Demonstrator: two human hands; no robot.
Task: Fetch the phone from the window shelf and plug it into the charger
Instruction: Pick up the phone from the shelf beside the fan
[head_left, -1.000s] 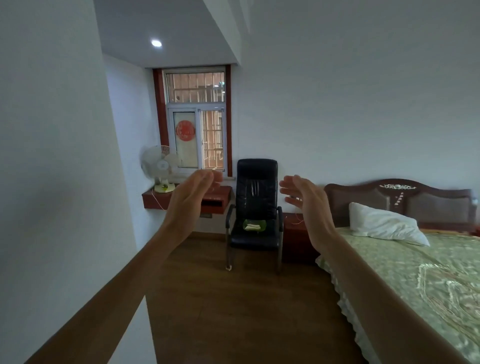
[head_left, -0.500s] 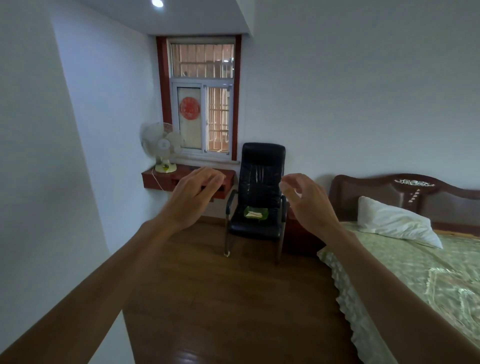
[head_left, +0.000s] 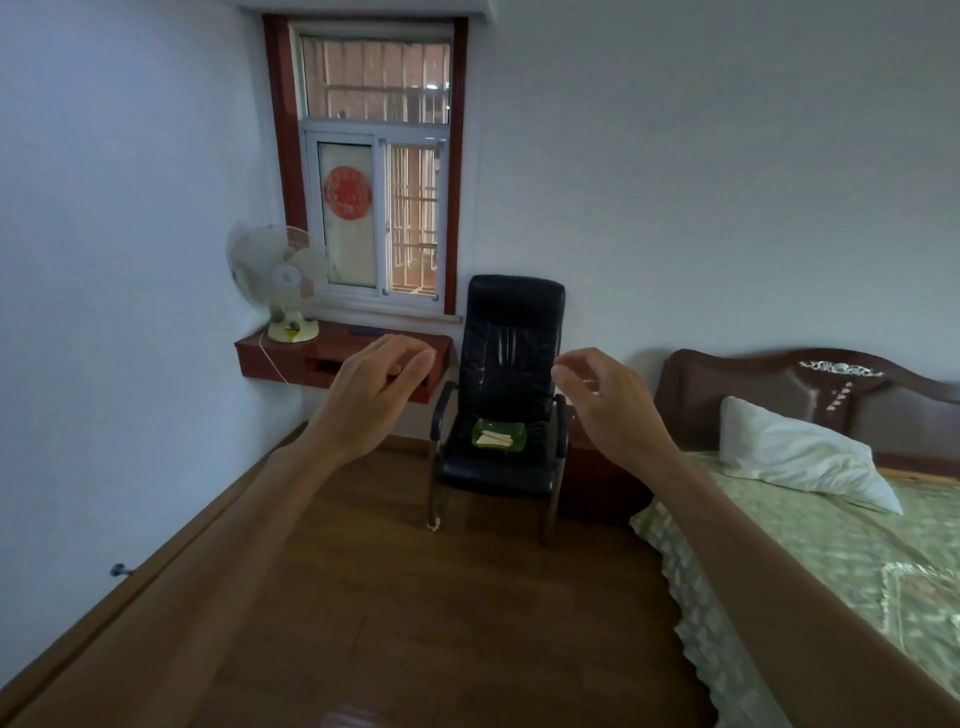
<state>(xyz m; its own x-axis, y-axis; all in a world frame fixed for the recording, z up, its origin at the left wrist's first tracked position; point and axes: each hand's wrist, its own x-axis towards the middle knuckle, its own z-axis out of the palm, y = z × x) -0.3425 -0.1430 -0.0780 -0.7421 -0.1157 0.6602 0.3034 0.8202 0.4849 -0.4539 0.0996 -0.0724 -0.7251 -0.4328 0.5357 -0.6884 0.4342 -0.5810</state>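
Note:
A red-brown wall shelf hangs under the window across the room. A flat dark object, probably the phone, lies on the shelf top to the right of a white table fan. My left hand is held out in front of the shelf's right end, fingers loosely curled and empty. My right hand floats in front of the chair's right armrest, also empty with fingers apart. Both hands are well short of the shelf. No charger can be made out.
A black office chair with a green dish on its seat stands right of the shelf. A dark nightstand sits between chair and bed. Wooden floor stretches ahead; a white wall runs along the left.
The view has advanced into the room and tilted down; the shelf, chair and bed are nearer. Both hands have curled slightly and dropped lower against the scene.

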